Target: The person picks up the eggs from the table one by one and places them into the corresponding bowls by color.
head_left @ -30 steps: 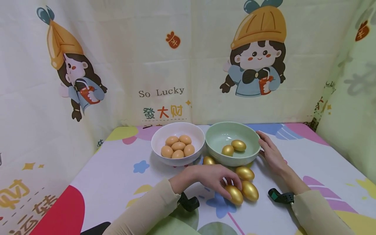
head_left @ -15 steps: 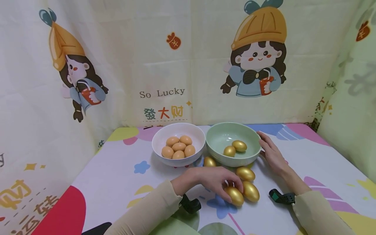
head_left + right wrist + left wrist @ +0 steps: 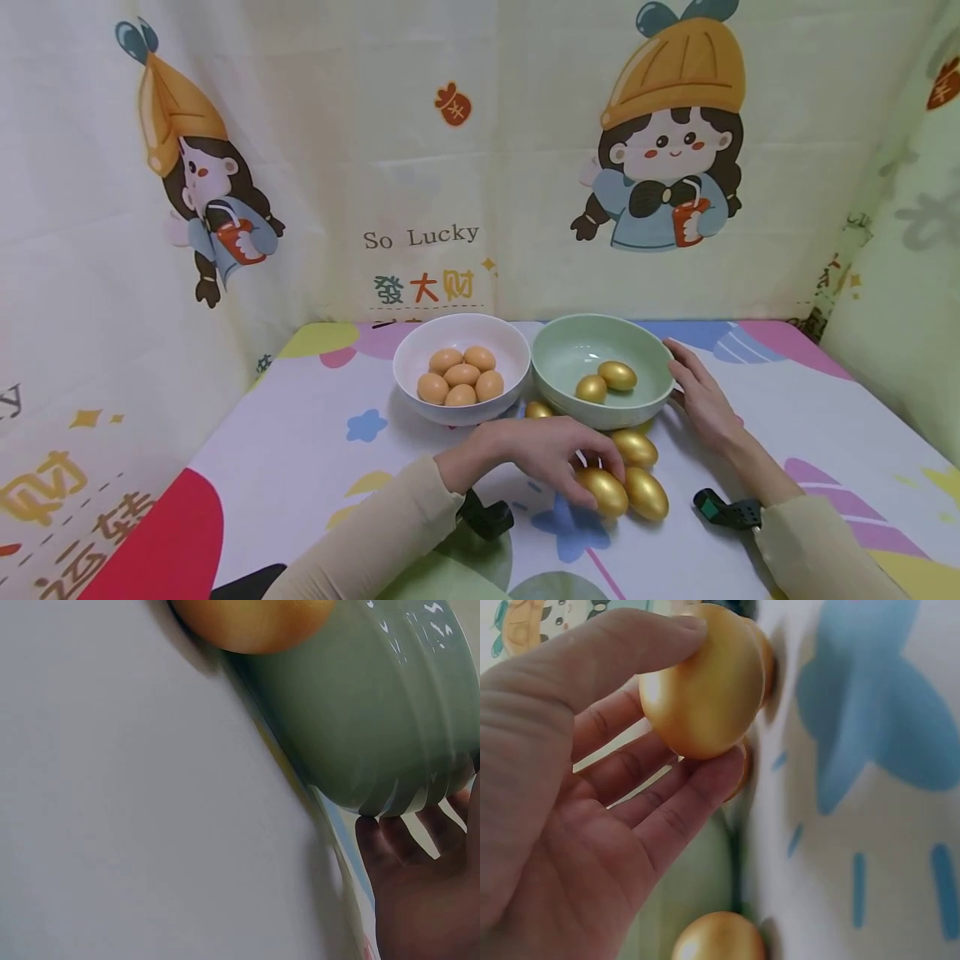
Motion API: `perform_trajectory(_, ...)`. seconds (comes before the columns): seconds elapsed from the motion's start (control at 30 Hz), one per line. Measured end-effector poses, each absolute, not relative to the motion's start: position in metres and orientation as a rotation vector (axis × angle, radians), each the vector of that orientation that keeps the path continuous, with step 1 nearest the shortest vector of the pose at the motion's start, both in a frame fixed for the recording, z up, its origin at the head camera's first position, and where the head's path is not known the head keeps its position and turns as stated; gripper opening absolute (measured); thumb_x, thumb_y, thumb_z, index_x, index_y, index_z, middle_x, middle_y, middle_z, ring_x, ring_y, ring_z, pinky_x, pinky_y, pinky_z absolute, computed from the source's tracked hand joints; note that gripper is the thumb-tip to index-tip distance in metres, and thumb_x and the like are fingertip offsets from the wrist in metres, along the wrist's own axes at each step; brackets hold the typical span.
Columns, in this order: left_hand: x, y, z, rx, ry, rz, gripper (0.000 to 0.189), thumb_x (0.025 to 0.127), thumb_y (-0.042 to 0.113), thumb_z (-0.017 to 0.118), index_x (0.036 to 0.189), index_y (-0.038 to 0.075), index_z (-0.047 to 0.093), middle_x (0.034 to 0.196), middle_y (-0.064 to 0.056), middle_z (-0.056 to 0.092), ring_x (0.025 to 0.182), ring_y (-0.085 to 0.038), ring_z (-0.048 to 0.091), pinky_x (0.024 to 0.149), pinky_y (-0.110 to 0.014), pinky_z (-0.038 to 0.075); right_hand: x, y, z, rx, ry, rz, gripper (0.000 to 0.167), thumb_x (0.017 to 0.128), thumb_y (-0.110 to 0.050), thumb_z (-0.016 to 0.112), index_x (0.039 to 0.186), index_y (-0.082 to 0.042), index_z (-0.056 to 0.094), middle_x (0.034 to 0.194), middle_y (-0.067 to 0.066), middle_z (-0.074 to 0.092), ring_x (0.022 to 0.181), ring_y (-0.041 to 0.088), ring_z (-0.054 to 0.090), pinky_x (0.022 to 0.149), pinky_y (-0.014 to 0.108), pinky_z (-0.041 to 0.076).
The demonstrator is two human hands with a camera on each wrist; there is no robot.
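My left hand pinches a golden egg between thumb and fingers, just above the cloth; in the left wrist view the thumb lies across the top of this egg. Close beside it are two more golden eggs, one to the right and one behind. Another golden egg is partly hidden behind my left wrist. On the green bowl's right side rest the fingertips of my right hand, which holds nothing. Two golden eggs lie inside that bowl.
Left of the green bowl, almost touching it, stands a white bowl with several brown eggs. A colourful printed cloth covers the table. Behind it hangs a patterned curtain.
The golden egg in my left hand has risen slightly off the cloth. My right hand stays at the green bowl. The whole head view has shifted a little.
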State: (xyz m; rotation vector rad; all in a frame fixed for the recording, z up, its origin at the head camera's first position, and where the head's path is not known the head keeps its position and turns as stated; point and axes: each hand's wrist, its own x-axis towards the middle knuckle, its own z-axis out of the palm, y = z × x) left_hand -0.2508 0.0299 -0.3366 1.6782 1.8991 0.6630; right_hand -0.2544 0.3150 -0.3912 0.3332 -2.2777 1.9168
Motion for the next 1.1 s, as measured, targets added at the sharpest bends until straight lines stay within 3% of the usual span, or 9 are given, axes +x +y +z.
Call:
perform_trajectory(0.3, -0.256, 0.028, -0.320, 1.636, 1.896, 0.769, 0.036, 0.089, 0.005, 0.076, 0.122, 0.006, 0.062, 0.108, 0.007, 0.061, 0.098, 0.002, 0.056, 0.086, -0.017, 0.051, -0.254, 0.317, -0.392, 0.309, -2.291, 1.907, 0.065, 0.111, -0.035, 0.034, 0.160, 0.001, 0.011, 0.161, 0.026, 0.014, 0.134, 0.014, 0.036, 0.092, 0.011, 0.043)
perform_trajectory(0.63, -0.270, 0.027, -0.296, 1.573, 2.025, 0.869, 0.034, 0.089, 0.009, 0.078, 0.120, 0.007, 0.063, 0.109, 0.006, 0.064, 0.099, -0.002, 0.057, 0.087, -0.018, 0.050, -0.255, 0.317, -0.392, 0.293, -2.325, 1.875, 0.064, 0.112, -0.036, 0.032, 0.160, 0.001, 0.010, 0.162, 0.027, 0.012, 0.141, 0.031, 0.029, 0.091, 0.011, 0.043)
perform_trajectory(0.97, -0.290, 0.024, -0.281, 1.501, 2.060, 1.011, 0.037, 0.090, 0.008, 0.076, 0.124, 0.004, 0.062, 0.119, -0.001, 0.061, 0.105, -0.008, 0.058, 0.092, -0.023, 0.050, -0.254, 0.316, -0.390, 0.288, -2.334, 1.878, 0.067, 0.111, -0.039, 0.032, 0.160, 0.001, 0.009, 0.163, 0.025, 0.012, 0.141, 0.030, 0.029, 0.091, 0.010, 0.043)
perform_trajectory(1.1, -0.299, 0.026, -0.283, 1.460, 2.114, 1.049, 0.034, 0.090, 0.009, 0.076, 0.122, 0.005, 0.063, 0.115, -0.001, 0.063, 0.104, -0.009, 0.060, 0.091, -0.023, 0.051, -0.253, 0.316, -0.390, 0.281, -2.345, 1.884, 0.067, 0.111, -0.039, 0.031, 0.160, 0.000, 0.008, 0.163, 0.025, 0.011, 0.143, 0.033, 0.026, 0.091, 0.010, 0.043)
